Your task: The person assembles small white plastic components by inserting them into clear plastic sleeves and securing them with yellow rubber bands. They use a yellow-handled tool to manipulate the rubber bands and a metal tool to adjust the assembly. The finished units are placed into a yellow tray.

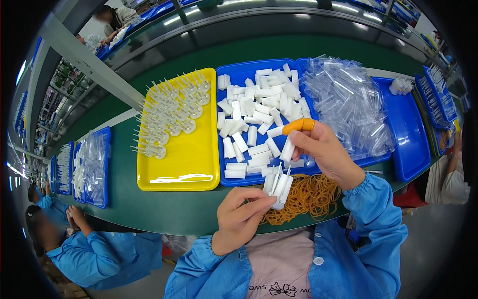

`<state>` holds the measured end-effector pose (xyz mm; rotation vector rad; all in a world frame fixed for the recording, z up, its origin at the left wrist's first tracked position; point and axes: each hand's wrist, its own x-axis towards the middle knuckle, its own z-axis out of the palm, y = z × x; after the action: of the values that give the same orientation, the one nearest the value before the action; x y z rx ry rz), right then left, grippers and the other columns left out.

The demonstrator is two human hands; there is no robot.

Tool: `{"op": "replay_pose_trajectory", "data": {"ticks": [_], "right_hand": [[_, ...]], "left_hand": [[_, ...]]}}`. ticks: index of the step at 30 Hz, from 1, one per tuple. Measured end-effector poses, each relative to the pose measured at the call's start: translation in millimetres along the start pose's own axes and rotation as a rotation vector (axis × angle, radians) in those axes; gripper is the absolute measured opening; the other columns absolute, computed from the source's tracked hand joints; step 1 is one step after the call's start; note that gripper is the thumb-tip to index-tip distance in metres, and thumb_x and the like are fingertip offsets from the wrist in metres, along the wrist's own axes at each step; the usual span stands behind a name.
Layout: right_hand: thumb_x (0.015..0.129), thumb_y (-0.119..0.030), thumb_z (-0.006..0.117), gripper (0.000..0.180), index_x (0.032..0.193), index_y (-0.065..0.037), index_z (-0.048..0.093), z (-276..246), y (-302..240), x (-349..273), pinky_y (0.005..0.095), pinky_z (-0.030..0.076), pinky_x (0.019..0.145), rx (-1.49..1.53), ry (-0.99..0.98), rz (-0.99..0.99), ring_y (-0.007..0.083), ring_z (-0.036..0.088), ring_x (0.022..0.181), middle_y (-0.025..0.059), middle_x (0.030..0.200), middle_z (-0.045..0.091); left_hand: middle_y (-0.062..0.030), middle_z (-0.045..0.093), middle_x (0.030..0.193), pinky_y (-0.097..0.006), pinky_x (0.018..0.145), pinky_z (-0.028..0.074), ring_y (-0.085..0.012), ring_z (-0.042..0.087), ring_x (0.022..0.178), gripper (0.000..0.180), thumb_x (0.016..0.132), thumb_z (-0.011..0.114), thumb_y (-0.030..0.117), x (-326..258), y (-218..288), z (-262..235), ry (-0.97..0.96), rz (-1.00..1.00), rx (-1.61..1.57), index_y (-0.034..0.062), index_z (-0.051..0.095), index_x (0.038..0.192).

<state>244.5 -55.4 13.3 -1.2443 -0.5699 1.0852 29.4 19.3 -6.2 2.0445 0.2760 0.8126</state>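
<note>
Two bare hands at work, both in blue sleeves. Left hand [239, 210] nearest: pinching one cluster [280, 192] of white blocks and upright thin pins between thumb and fingers, held up over the near edge of the surface [167, 212]; at least two blocks show in it, exact count hidden. Right hand [326, 152], one orange finger cover [300, 124] on the index finger, grasps one white block [287, 148] between thumb and finger, just above the cluster's pins; contact can't be told. Under and beside the cluster, one heap of tan rubber bands [311, 199], too tangled to count. Beyond, four trays side by side: one yellow tray [194, 149] with clear round-based pinned pieces [174, 109], overlapping, no exact count; one blue tray [234, 183] with dozens of loose white blocks [261, 107]; a second blue tray [376, 158] heaped with clear plastic sleeves [346, 102], uncountable; a third blue tray [416, 149] with one small bunch of whitish pieces [401, 86] at its far end. Off left, one blue tray [106, 149] of clear sleeves, at least two more blue trays behind, and one co-worker [107, 256] in a blue jacket.
</note>
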Motion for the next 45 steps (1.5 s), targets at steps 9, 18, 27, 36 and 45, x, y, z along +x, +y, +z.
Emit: {"op": "replay_pose_trajectory", "data": {"ticks": [9,18,27,36,45], "right_hand": [[0.085,-0.023,0.065,0.027,0.097,0.001,0.062,1.7,0.7,-3.0,0.02,0.045,0.062,-0.161,-0.042,-0.012,0.0067,0.053,0.066,0.0009,0.077,0.059],[0.084,-0.025,0.067,0.027,0.095,-0.001,0.063,-8.3,-7.0,-3.7,0.02,0.044,0.069,-0.256,-0.069,-0.041,0.0075,0.056,0.074,0.002,0.082,0.062],[0.081,-0.022,0.069,0.023,0.091,-0.001,0.065,-14.9,-11.7,-5.3,0.0224,0.044,0.071,-0.363,-0.145,0.022,0.0083,0.056,0.078,0.0025,0.084,0.063],[0.081,-0.018,0.068,0.019,0.088,0.0,0.063,18.1,-7.0,-29.8,0.0249,0.045,0.068,-0.498,-0.22,-0.112,0.0105,0.055,0.074,0.0047,0.08,0.062],[0.083,-0.017,0.066,0.018,0.089,0.001,0.063,9.7,-14.2,-40.9,0.0255,0.046,0.067,-0.61,-0.238,-0.188,0.0112,0.056,0.074,0.0065,0.081,0.062]], "left_hand": [[-0.0055,0.062,0.085,-0.029,0.063,0.047,-0.021,0.058,0.075,0.039,0.058,0.067,-0.007,0.5,-1.2,0.3,-0.034,0.213,0.257,0.0091,0.071,0.093],[-0.0042,0.062,0.084,-0.03,0.062,0.046,-0.0213,0.058,0.073,0.041,0.055,0.066,-0.004,0.4,0.9,-0.5,-0.039,0.258,0.276,0.0109,0.072,0.093],[-0.0041,0.062,0.083,-0.03,0.061,0.047,-0.0213,0.059,0.071,0.039,0.055,0.067,-0.003,1.9,3.1,-0.4,-0.056,0.285,0.244,0.011,0.072,0.091],[-0.006,0.063,0.082,-0.03,0.061,0.048,-0.0216,0.06,0.071,0.035,0.056,0.067,-0.004,1.9,5.4,1.7,-0.031,0.265,0.228,0.0098,0.072,0.088],[-0.0063,0.063,0.083,-0.03,0.06,0.048,-0.0219,0.06,0.072,0.033,0.058,0.068,-0.005,1.4,1.7,1.9,-0.036,0.313,0.201,0.009,0.072,0.087]]}}
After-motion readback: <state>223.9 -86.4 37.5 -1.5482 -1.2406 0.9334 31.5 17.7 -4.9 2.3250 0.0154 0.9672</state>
